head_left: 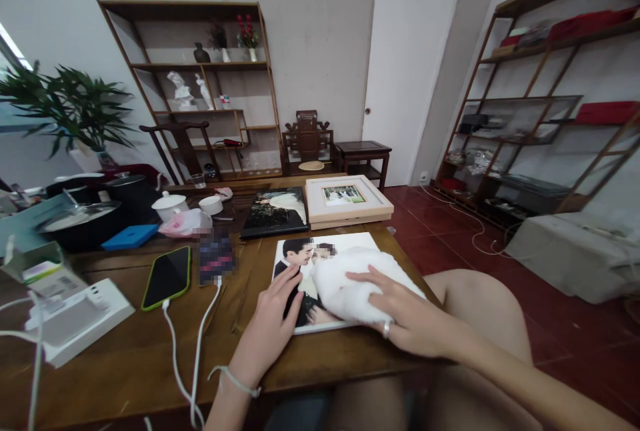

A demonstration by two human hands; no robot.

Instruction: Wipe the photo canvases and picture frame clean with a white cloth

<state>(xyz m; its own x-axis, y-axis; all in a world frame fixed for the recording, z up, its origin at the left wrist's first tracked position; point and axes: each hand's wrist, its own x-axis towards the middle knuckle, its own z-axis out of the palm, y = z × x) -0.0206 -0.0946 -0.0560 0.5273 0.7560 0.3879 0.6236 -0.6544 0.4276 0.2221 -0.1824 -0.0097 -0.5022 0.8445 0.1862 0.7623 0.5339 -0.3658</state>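
A white-edged photo panel (306, 284) lies flat near the table's front edge, printed with a couple in formal clothes. The extended fingers of my left hand (274, 314) rest on its left side. On the right half sits a white fluffy cloth (350, 277), bunched up and covering that part of the picture. My right hand (407, 314), with a ring on one finger, grips the cloth from the right and presses it to the panel. The fingertips beneath the cloth are hidden.
Behind the panel lie a dark photo panel (275, 209) and stacked pale wooden frames (349, 201). To the left are a charging phone (167, 277), white cables (197, 344), an open white box (87, 321), a blue box (130, 236) and a white teapot (169, 205).
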